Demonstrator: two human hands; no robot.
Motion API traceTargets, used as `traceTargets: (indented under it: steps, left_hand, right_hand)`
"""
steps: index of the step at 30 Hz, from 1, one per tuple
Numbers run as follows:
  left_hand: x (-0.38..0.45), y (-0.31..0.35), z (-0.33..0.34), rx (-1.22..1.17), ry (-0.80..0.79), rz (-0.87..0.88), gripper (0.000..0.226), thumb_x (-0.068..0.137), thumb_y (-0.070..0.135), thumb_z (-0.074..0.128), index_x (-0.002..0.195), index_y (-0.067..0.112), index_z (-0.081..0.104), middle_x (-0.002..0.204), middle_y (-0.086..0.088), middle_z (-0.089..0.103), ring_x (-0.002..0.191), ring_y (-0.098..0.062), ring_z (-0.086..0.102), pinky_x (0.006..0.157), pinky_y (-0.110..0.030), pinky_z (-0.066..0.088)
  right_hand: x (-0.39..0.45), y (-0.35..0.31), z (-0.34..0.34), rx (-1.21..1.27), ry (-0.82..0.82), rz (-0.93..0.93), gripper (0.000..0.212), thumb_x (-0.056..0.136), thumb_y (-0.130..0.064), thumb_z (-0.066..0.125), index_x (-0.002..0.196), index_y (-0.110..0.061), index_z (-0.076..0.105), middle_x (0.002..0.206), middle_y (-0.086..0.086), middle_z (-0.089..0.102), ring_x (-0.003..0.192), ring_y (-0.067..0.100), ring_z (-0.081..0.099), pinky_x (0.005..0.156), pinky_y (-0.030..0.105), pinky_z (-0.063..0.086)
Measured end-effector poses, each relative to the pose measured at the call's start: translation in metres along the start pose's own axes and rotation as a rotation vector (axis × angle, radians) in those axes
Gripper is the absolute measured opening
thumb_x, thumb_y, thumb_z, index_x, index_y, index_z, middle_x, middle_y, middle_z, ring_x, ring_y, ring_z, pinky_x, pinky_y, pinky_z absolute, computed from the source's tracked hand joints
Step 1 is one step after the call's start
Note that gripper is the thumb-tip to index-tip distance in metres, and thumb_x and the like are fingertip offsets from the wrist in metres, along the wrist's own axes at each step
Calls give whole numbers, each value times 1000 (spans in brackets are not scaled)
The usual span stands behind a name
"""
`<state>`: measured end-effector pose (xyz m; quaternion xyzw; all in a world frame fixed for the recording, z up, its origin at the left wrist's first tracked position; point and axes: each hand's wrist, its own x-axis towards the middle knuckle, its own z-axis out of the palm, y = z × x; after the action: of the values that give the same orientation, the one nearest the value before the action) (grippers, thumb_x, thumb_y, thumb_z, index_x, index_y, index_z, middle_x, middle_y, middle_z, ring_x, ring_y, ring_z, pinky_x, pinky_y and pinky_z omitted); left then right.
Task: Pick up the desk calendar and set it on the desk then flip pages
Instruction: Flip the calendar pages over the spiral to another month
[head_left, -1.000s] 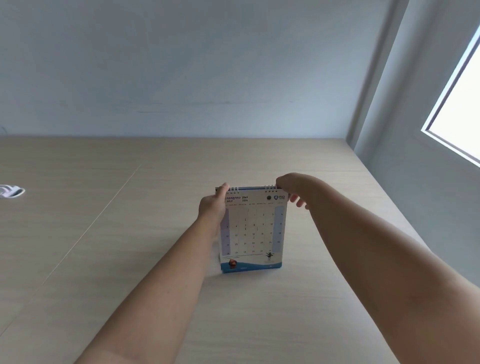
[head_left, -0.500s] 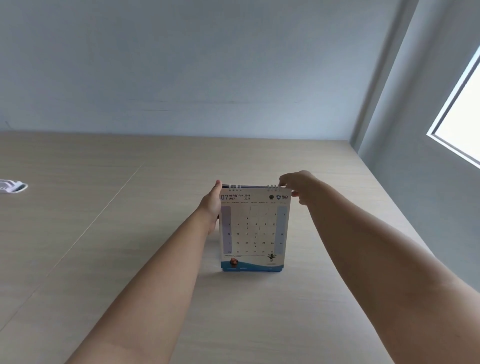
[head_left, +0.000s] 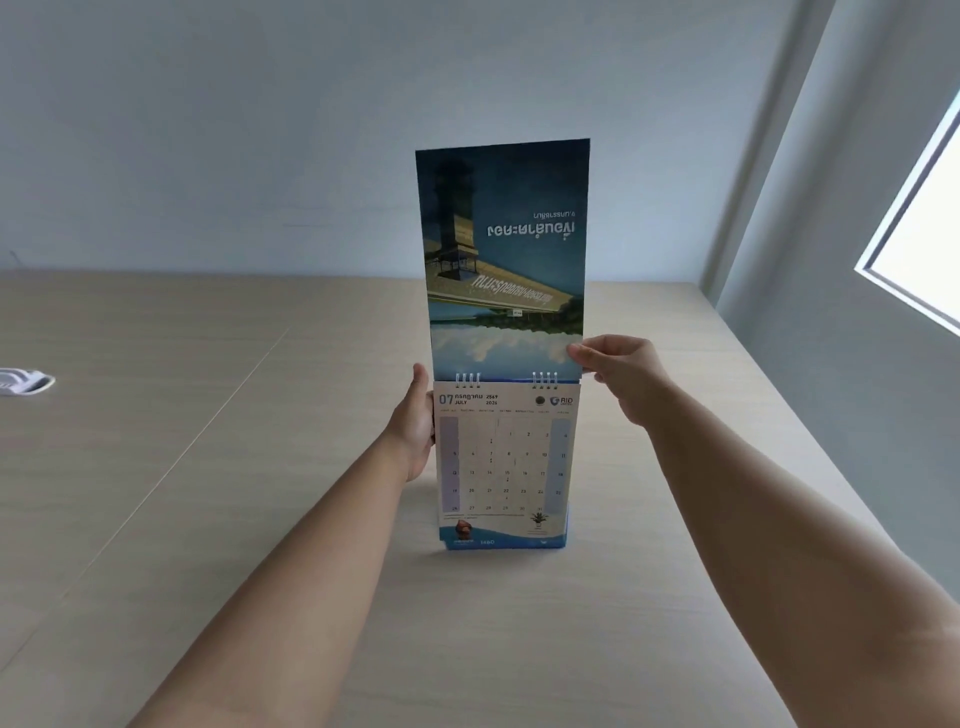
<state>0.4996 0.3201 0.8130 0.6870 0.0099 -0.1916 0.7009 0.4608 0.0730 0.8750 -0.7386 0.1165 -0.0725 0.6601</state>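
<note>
The desk calendar (head_left: 506, 467) stands upright on the pale wooden desk (head_left: 260, 519), its July page facing me, with a blue base and wire rings at the top. One page (head_left: 501, 260) is lifted straight up above the rings, showing an upside-down photo of a building and water. My right hand (head_left: 615, 376) pinches that page's lower right edge. My left hand (head_left: 415, 423) grips the calendar's left side near the top.
A small white object (head_left: 23, 381) lies at the desk's far left. A seam (head_left: 208, 426) runs diagonally across the desk top. The wall stands behind the desk, and a bright window (head_left: 919, 234) is on the right.
A page that was down has been raised upright above the rings by my right hand. My left hand stays on the calendar's left side. The calendar has not shifted on the desk.
</note>
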Motion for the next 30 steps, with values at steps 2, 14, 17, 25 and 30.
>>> traceTargets:
  steps: [2,14,17,25,30]
  left_hand:
    - [-1,2,1,-13,2,4,87,88,73,3,116,20,65,115,-13,71,112,-26,60,97,-45,36]
    - [4,-4,10,-103,98,-43,60,97,61,26,106,16,65,93,-8,72,94,-24,62,80,-37,45]
    - [4,-7,8,-115,115,-54,61,96,61,30,112,14,64,92,-7,73,94,-24,63,79,-37,46]
    - [9,-9,3,-104,132,-55,63,96,60,32,121,11,62,99,-10,74,93,-23,64,78,-36,47]
    - [8,-9,4,-93,134,-48,58,97,59,30,111,14,64,93,-7,74,90,-23,64,78,-36,46]
  right_hand:
    - [-3,-3,2,-68,11,-40,15,84,-24,72,76,-11,70,77,4,70,66,18,53,62,29,41]
    - [5,8,21,-32,298,-123,40,83,-22,72,122,-25,67,72,-5,66,59,9,52,62,24,42]
    - [5,12,29,-141,329,-175,37,87,-19,66,124,-23,67,82,-5,64,63,5,52,64,17,41]
    - [13,18,32,-174,328,-141,39,91,-19,61,130,-18,63,82,-4,61,67,10,49,72,23,41]
    - [10,10,32,-179,336,-131,35,89,-22,63,123,-26,66,93,-5,66,80,13,59,73,27,47]
